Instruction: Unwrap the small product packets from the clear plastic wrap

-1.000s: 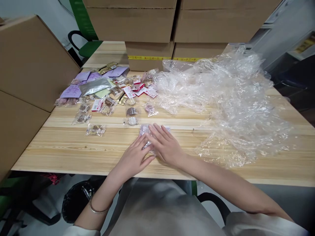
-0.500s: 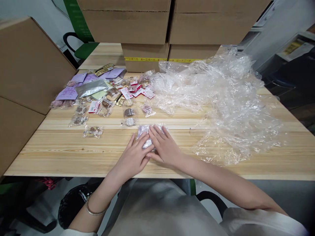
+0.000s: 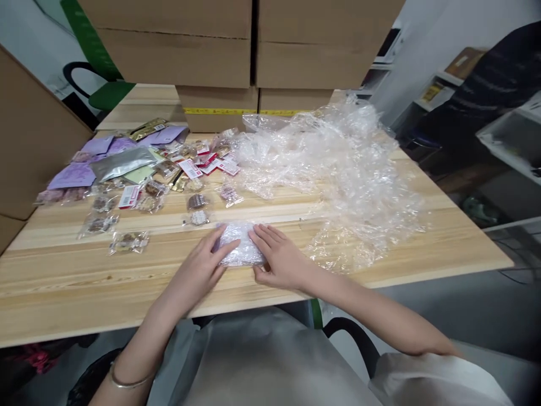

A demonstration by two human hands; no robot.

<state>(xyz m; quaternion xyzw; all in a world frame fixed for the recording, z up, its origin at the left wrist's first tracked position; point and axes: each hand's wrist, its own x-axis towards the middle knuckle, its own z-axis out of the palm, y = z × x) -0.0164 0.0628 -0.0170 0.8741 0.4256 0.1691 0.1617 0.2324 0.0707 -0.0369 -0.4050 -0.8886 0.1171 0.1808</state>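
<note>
A flat, pale lilac packet in shiny clear wrap (image 3: 240, 248) lies on the table in front of me. My left hand (image 3: 202, 264) rests along its left edge, with one digit stretched over the top. On the right edge lie the extended fingers of my right hand (image 3: 282, 258), the thumb near the lower corner. Neither hand is closed round the packet. Just beyond it sit a dark, clear-wrapped piece (image 3: 196, 201), a whitish one (image 3: 198, 217) and a pinkish one (image 3: 229, 194).
Crumpled clear plastic film (image 3: 350, 169) covers much of the right side. At the left is a heap of snack packets, with lilac pouches (image 3: 72, 176) and a silver pouch (image 3: 122, 163). Cardboard boxes (image 3: 181, 62) stand at the back; another box (image 3: 34, 129) borders the left.
My hands have moved apart, from covering the packet's middle to its two sides, so more of its top shows. The view has turned to the right.
</note>
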